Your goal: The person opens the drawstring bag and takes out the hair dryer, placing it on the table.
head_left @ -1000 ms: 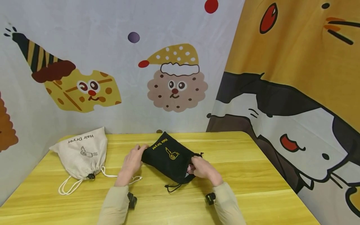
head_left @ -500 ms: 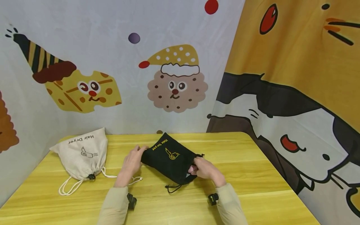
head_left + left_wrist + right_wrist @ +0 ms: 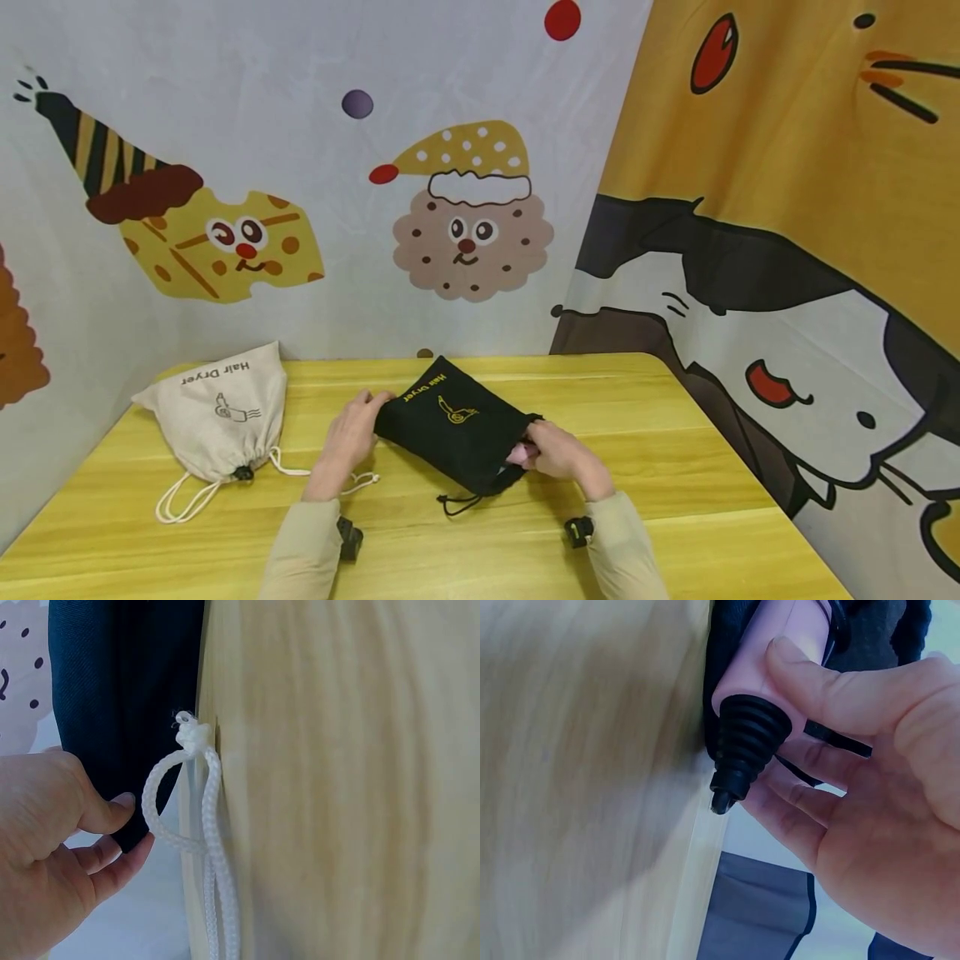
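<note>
A black drawstring bag [image 3: 442, 437] with yellow "Hair Dryer" lettering lies in the middle of the table, its mouth toward the right. My left hand [image 3: 348, 437] pinches the bag's closed corner between thumb and fingers, as the left wrist view shows on the dark cloth [image 3: 127, 690]. At the mouth, my right hand [image 3: 558, 452] grips the pink handle of a hair dryer [image 3: 520, 453]. In the right wrist view the pink handle [image 3: 761, 664] ends in a black ribbed cord sleeve [image 3: 751, 735], and thumb and fingers wrap it. The dryer's other end is hidden inside the bag.
A beige drawstring bag [image 3: 225, 408], also printed "Hair Dryer", lies at the left of the wooden table [image 3: 450, 567]. Its white cord [image 3: 191, 504] trails on the table, and a knotted end [image 3: 193, 739] lies beside my left hand. A printed cartoon curtain [image 3: 337, 308] hangs behind.
My right hand has moved slightly to the right with the hair dryer handle, and more pink shows at the bag's mouth. My left hand stays on the bag's corner.
</note>
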The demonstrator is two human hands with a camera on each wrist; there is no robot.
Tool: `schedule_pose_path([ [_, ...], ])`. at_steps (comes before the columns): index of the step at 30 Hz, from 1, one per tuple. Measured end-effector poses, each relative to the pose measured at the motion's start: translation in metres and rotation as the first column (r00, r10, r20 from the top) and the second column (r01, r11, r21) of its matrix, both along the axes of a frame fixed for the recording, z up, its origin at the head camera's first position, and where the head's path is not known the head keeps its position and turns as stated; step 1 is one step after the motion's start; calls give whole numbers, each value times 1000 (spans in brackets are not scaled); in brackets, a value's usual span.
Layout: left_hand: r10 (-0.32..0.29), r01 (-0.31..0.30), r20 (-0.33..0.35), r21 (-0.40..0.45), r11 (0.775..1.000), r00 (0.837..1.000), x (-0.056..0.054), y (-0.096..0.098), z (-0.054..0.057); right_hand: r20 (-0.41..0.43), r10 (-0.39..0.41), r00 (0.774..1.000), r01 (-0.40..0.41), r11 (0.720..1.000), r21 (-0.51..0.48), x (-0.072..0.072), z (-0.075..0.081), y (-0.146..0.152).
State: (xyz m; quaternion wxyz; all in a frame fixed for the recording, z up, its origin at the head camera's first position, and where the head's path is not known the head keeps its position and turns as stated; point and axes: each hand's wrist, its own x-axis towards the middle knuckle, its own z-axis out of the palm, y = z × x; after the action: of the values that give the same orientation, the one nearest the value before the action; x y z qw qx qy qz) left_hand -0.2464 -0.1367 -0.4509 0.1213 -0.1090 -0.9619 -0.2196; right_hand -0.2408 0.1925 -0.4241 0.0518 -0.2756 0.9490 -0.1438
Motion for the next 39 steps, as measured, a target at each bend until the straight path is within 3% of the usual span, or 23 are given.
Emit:
schedule_pose_path([
  [18,0,0,14,-13,1000,1000,0,-1,-1,-2,28,1000,-28,999,-16,2,2,15],
  [23,-2,2,6,-12,1000,1000,0,-1,-2,49,8,999,-6,1000,-31,1,2,18],
  [34,0,0,24,-15,1000,1000,0,3,-3,51,-95,994,92,994,50,8,4,8],
  [39,-8,8,21,-17,1000,1000,0,3,-4,44,-96,994,92,993,79,10,5,0],
])
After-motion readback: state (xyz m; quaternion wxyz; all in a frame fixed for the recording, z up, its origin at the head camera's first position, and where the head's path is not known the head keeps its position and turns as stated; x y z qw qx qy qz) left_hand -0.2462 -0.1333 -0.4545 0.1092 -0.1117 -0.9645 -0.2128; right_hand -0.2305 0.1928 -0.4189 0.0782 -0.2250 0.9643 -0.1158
